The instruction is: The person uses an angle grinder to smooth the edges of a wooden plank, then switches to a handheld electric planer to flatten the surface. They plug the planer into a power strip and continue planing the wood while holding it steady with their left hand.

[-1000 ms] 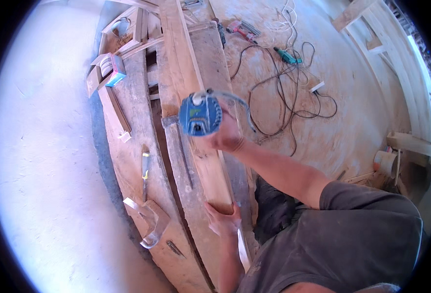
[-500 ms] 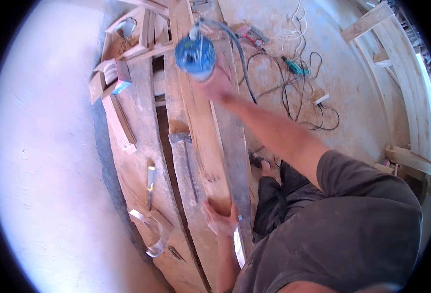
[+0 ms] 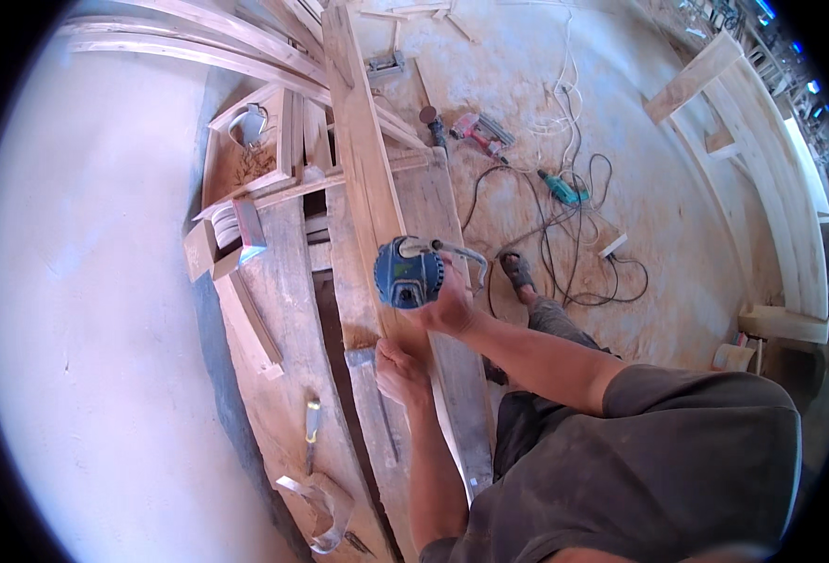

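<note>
A long wooden board (image 3: 363, 159) lies lengthwise over the plank bench. On its top sits a blue power tool with a round cap, which looks like a trim router (image 3: 409, 274); its grey cord leaves from the top. My right hand (image 3: 450, 305) is wrapped round the router's right side, its fingers partly hidden by the tool. Just nearer to me, my left hand (image 3: 402, 371) grips the board, fingers curled over its left edge. Left of that hand lies a hammer-like tool (image 3: 362, 357) with a long thin handle. The router's bit is hidden from above.
On the bench (image 3: 288, 310) are a yellow-and-grey-handled tool (image 3: 312, 422), a curved white strip (image 3: 337, 514), a box of discs (image 3: 250, 232) and a wooden tray (image 3: 210, 183) with shavings. Corded tools, one a green drill (image 3: 564, 190), and tangled cables lie on the floor. Curved wooden frames (image 3: 780, 178) stand right.
My right hand has brought the router toward me along the board. My left hand has moved from the board's near end farther up, onto its left edge. The view has shifted too.
</note>
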Tool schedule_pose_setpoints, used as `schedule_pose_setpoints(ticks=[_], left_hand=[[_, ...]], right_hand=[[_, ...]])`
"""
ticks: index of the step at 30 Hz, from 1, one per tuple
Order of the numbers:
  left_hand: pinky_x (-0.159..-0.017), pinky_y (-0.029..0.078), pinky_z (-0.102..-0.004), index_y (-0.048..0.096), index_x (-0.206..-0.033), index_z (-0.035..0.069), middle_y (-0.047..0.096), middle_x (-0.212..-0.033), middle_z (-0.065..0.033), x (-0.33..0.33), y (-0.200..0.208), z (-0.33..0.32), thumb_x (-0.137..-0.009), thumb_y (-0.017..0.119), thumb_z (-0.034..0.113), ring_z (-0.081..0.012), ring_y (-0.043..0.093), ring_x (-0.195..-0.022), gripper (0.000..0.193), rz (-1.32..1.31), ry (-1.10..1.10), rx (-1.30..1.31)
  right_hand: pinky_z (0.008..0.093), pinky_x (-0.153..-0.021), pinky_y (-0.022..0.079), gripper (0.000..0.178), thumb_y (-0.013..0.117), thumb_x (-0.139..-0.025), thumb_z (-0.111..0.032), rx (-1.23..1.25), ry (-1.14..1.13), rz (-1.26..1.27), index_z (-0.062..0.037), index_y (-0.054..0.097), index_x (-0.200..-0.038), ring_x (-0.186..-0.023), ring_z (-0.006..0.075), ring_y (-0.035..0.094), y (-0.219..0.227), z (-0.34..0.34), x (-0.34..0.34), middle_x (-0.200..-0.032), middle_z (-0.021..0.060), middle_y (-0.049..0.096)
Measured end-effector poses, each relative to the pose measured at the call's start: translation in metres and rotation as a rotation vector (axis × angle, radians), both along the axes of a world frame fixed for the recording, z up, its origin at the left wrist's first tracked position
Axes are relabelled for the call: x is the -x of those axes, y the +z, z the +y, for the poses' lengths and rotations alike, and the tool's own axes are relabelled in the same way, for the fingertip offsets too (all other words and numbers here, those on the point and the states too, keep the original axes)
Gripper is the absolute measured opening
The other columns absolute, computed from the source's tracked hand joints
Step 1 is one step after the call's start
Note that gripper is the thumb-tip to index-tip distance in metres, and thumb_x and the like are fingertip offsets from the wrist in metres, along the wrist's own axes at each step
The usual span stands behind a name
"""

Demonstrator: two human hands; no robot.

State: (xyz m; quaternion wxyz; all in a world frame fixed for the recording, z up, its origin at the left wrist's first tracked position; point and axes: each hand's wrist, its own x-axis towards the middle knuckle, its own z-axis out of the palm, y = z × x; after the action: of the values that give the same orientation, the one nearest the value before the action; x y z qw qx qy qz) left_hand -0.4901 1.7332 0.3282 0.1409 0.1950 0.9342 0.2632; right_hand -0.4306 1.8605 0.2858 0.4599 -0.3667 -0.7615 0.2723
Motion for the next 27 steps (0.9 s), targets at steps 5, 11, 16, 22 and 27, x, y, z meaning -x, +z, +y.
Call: schedule_pose_setpoints(ticks=[5, 11, 16, 22, 27], left_hand=[[-0.076, 0.048, -0.0591, 0.069, -0.114, 0.000, 0.071, -0.093, -0.0275, 0.026, -0.011, 0.072, -0.104, 0.042, 0.052, -0.0505, 0.066, -0.087, 0.059, -0.023, -0.064, 0.026], [-0.091, 0.052, -0.0538, 0.050, -0.142, -0.006, 0.062, -0.125, -0.0331, 0.039, -0.015, 0.133, -0.090, 0.066, 0.056, -0.0502, 0.063, -0.109, 0.083, 0.105, -0.177, -0.018], [-0.099, 0.048, -0.0547, 0.033, -0.150, -0.008, 0.054, -0.133, -0.0342, 0.045, 0.006, 0.179, -0.075, 0.080, 0.056, -0.0513, 0.056, -0.119, 0.109, 0.098, -0.271, 0.211], [-0.095, 0.051, -0.0530, 0.044, -0.127, -0.006, 0.061, -0.120, -0.0289, 0.081, 0.003, 0.270, -0.067, 0.085, 0.035, -0.0470, 0.063, -0.109, 0.084, -0.016, -0.270, 0.232], [-0.091, 0.053, -0.0524, 0.046, -0.120, -0.004, 0.066, -0.110, -0.0284, 0.078, 0.016, 0.266, -0.064, 0.084, 0.029, -0.0474, 0.066, -0.101, 0.075, -0.073, -0.247, 0.216]], right_hand=[[0.0427, -0.099, 0.051, 0.051, 0.081, -0.075, -0.028, 0.797, 0.188, 0.710, -0.0101, 0.069, -0.121, -0.112, 0.0339, 0.066, -0.024, 0.088, 0.055, -0.119, 0.0137, 0.070], [0.0439, -0.100, 0.051, 0.050, 0.081, -0.075, -0.024, -0.063, 0.009, -0.086, -0.0092, 0.070, -0.121, -0.110, 0.0354, 0.066, -0.003, 0.178, 0.056, -0.120, 0.0149, 0.070], [0.0432, -0.103, 0.048, 0.047, 0.080, -0.076, -0.018, 0.024, 0.040, 0.049, -0.0086, 0.069, -0.120, -0.113, 0.0328, 0.065, 0.000, 0.275, 0.092, -0.123, 0.0143, 0.069], [0.0454, -0.096, 0.052, 0.064, 0.082, -0.072, -0.023, 0.135, -0.175, 0.151, -0.0044, 0.057, -0.128, -0.113, 0.0358, 0.064, 0.023, 0.373, 0.131, -0.120, 0.0172, 0.066], [0.0471, -0.096, 0.052, 0.070, 0.083, -0.070, -0.025, 0.210, -0.191, 0.198, -0.0027, 0.052, -0.129, -0.112, 0.0380, 0.065, 0.039, 0.366, 0.126, -0.119, 0.0218, 0.064]])
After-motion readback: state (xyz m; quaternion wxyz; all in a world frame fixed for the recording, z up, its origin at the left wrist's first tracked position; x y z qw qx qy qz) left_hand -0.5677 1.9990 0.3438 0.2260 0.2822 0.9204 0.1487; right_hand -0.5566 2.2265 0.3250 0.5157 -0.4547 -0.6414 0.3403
